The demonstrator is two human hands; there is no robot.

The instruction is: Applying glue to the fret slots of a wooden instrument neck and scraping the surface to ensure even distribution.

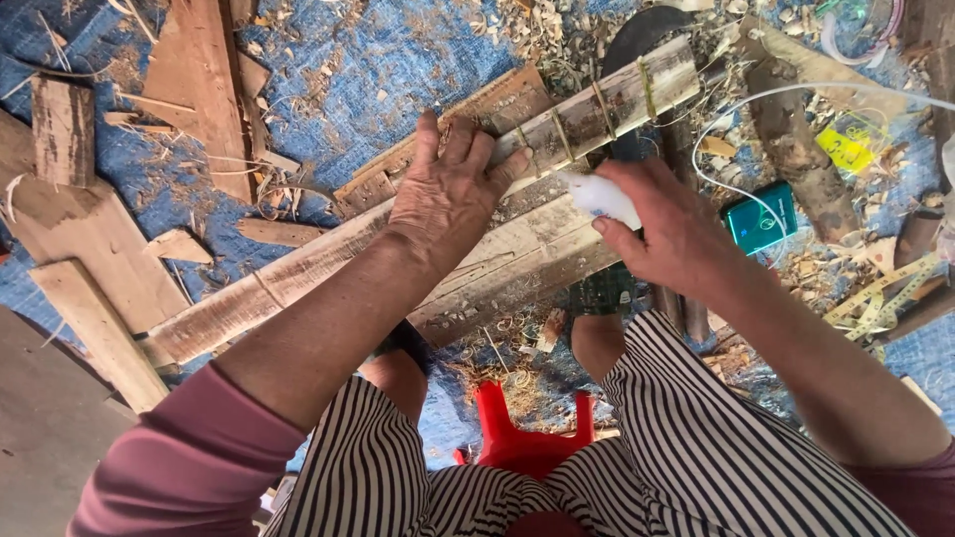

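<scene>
Left hand (448,194) presses flat (fingers spread) on the plank (298,278); right hand (667,234) grips a white lump (605,197).

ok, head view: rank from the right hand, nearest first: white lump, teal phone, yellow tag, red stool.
From the right hand:
1. White lump, in its fingers.
2. Teal phone, just right of it.
3. Yellow tag at upper right and red stool below: too close to call.
</scene>
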